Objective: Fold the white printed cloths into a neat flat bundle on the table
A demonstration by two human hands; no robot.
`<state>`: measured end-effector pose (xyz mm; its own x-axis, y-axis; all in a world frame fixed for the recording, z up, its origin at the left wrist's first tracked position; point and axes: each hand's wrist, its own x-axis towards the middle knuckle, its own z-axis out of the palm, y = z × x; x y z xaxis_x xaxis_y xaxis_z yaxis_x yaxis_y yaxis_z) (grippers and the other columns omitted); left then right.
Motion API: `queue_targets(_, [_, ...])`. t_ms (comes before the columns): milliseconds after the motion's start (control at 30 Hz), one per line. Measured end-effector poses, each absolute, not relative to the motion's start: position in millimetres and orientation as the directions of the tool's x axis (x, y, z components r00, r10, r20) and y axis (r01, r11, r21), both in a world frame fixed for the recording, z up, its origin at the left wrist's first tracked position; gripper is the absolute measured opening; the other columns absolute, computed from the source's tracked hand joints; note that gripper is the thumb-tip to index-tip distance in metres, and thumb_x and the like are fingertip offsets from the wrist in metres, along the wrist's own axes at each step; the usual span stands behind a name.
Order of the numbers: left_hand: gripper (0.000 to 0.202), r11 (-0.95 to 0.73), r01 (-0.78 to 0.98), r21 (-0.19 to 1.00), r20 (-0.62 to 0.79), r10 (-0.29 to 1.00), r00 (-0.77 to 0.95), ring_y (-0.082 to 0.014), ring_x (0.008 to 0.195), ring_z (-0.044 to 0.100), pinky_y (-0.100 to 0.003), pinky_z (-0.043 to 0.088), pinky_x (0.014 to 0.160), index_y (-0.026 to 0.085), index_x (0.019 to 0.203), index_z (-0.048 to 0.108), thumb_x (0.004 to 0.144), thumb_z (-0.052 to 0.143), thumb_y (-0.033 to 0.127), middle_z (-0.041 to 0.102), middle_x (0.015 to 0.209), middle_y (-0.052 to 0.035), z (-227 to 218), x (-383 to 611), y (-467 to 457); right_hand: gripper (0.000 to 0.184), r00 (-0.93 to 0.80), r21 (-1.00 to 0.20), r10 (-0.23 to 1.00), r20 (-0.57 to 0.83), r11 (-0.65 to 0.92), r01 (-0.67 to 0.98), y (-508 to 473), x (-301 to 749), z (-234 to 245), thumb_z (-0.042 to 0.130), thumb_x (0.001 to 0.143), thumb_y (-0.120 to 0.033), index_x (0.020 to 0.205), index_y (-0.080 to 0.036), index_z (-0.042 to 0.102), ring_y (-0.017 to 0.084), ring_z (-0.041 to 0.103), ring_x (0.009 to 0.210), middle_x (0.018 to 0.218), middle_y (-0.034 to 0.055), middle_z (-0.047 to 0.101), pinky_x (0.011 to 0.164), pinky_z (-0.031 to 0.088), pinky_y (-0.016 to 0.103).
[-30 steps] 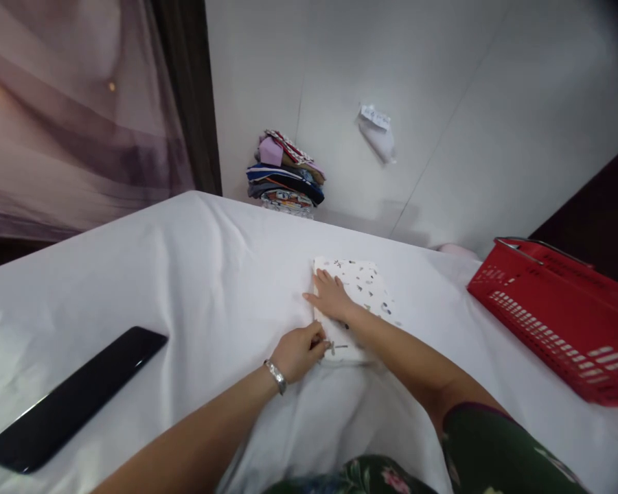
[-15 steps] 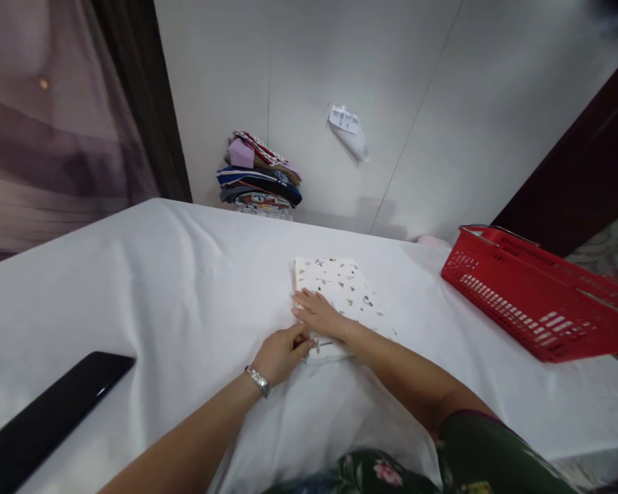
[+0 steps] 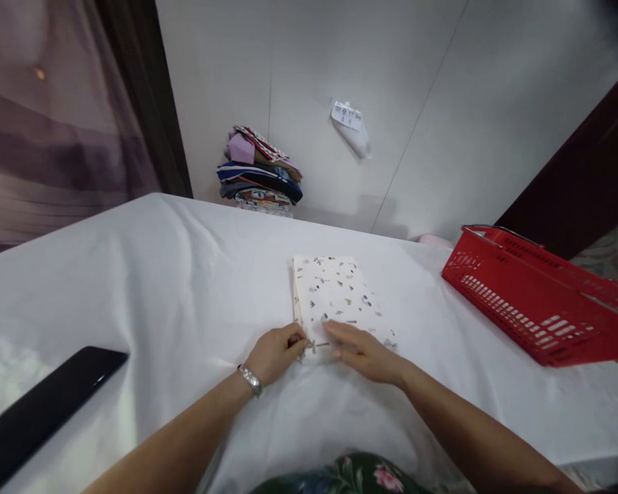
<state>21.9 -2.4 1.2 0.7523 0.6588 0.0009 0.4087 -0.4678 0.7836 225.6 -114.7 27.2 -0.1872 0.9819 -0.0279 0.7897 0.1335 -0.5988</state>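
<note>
A folded white cloth (image 3: 334, 288) printed with small grey and green motifs lies flat on the white-covered table (image 3: 226, 274). At its near left corner, my left hand (image 3: 278, 350), with a silver bracelet on the wrist, pinches the edge of the cloth between thumb and fingers. My right hand (image 3: 365, 350) is over the near right part of the cloth, its fingers stretched out and slightly blurred. Whether those fingers press on the fabric or hover just above it, I cannot tell.
A red plastic basket (image 3: 525, 302) with metal handles stands at the table's right. On the left lies a black flat object (image 3: 51, 412). Beyond the far edge is a stack of folded fabrics (image 3: 260, 171); a labelled plastic bag (image 3: 351, 129) hangs on the wall.
My right hand has moved off the cloth's left side, toward me and to the right, uncovering more of the print. My left hand keeps its pinch at the near left corner.
</note>
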Motion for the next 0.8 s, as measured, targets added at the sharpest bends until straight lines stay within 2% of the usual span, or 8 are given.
queue_targets(133, [0.021, -0.452, 0.401, 0.797, 0.002, 0.667, 0.745, -0.0127, 0.06, 0.054, -0.023, 0.037, 0.058, 0.022, 0.077, 0.057, 0.081, 0.044, 0.039, 0.062, 0.066, 0.0039, 0.3, 21.6, -3.0, 0.051, 0.179, -0.517, 0.979, 0.098, -0.103, 0.85, -111.0, 270.3, 17.0, 0.043, 0.085, -0.042, 0.132, -0.022, 0.042, 0.022, 0.026, 0.132, 0.142, 0.0044, 0.034, 0.109, 0.019, 0.042])
queue_targets(200, [0.022, -0.429, 0.388, 0.815, 0.0, 0.671, 0.742, -0.0124, 0.06, 0.054, -0.023, 0.038, 0.057, 0.022, 0.076, 0.057, 0.081, 0.045, 0.039, 0.062, 0.065, 0.0041, -2.0, 21.0, -2.4, 0.052, 0.347, -0.532, 0.931, 0.114, -0.238, 0.813, -105.3, 293.7, 7.9, 0.045, 0.084, -0.04, 0.131, -0.02, 0.043, 0.023, 0.031, 0.13, 0.14, 0.0065, 0.037, 0.107, 0.023, 0.041])
queue_targets(267, [0.023, -0.41, 0.387, 0.826, -0.003, 0.683, 0.73, -0.0124, 0.06, 0.054, -0.023, 0.039, 0.058, 0.021, 0.074, 0.058, 0.081, 0.044, 0.038, 0.06, 0.064, 0.0039, -2.3, 20.4, 0.0, 0.054, 0.457, -0.583, 0.887, 0.067, -0.337, 0.739, -99.6, 312.8, -1.0, 0.047, 0.082, -0.041, 0.131, -0.02, 0.043, 0.023, 0.038, 0.125, 0.137, 0.007, 0.042, 0.104, 0.029, 0.04])
queue_targets(400, [0.026, -0.46, 0.471, 0.753, 0.096, 0.785, 0.612, -0.0138, 0.066, 0.055, -0.025, 0.042, 0.063, 0.02, 0.074, 0.059, 0.081, 0.043, 0.04, 0.061, 0.072, 0.0014, 14.2, 27.3, 12.7, 0.06, 0.565, -0.711, 0.821, -0.082, -0.446, 0.544, -87.0, 332.6, -5.4, 0.052, 0.078, -0.045, 0.132, -0.022, 0.041, 0.023, 0.051, 0.112, 0.127, 0.0074, 0.051, 0.096, 0.037, 0.037])
queue_targets(533, [0.033, -0.571, 0.517, 0.637, 0.217, 0.777, 0.591, -0.0176, 0.089, 0.057, -0.029, 0.044, 0.079, 0.021, 0.096, 0.059, 0.083, 0.041, 0.046, 0.061, 0.104, -0.0031, 41.1, 61.9, 34.3, 0.065, 0.592, -0.807, 0.789, -0.164, -0.452, 0.379, -63.8, 337.1, 6.3, 0.054, 0.076, -0.045, 0.134, -0.018, 0.039, 0.021, 0.057, 0.102, 0.116, 0.0099, 0.059, 0.092, 0.04, 0.035])
queue_targets(567, [0.037, -0.611, 0.519, 0.598, 0.24, 0.754, 0.612, -0.0191, 0.1, 0.055, -0.03, 0.042, 0.087, 0.021, 0.103, 0.057, 0.083, 0.04, 0.046, 0.057, 0.114, -0.0043, 44.2, 74.7, 40.7, 0.065, 0.605, -0.815, 0.777, -0.174, -0.458, 0.354, -56.2, 338.2, 8.6, 0.054, 0.076, -0.044, 0.133, -0.017, 0.04, 0.022, 0.057, 0.101, 0.116, 0.0108, 0.059, 0.091, 0.04, 0.035])
queue_targets(667, [0.047, -0.674, 0.586, 0.45, 0.246, 0.725, 0.644, -0.023, 0.127, 0.032, -0.036, 0.024, 0.105, 0.016, 0.119, 0.05, 0.085, 0.039, 0.046, 0.04, 0.136, -0.0097, 37.9, 113.1, 61.6, 0.064, 0.627, -0.831, 0.756, -0.188, -0.462, 0.309, -31.3, 345.3, 9.1, 0.053, 0.076, -0.045, 0.132, -0.016, 0.042, 0.022, 0.056, 0.103, 0.122, 0.0136, 0.054, 0.087, 0.043, 0.034])
queue_targets(800, [0.065, -0.562, 0.765, 0.313, 0.089, 0.82, 0.566, -0.0277, 0.136, 0.01, -0.046, 0.011, 0.108, 0.013, 0.132, 0.037, 0.084, 0.029, 0.056, 0.019, 0.147, -0.0112, 8.7, 140.4, 86.3, 0.062, 0.628, -0.849, 0.75, -0.206, -0.457, 0.267, 2.1, 359.9, 1.8, 0.053, 0.076, -0.045, 0.131, -0.018, 0.042, 0.022, 0.056, 0.104, 0.129, 0.014, 0.049, 0.081, 0.047, 0.033])
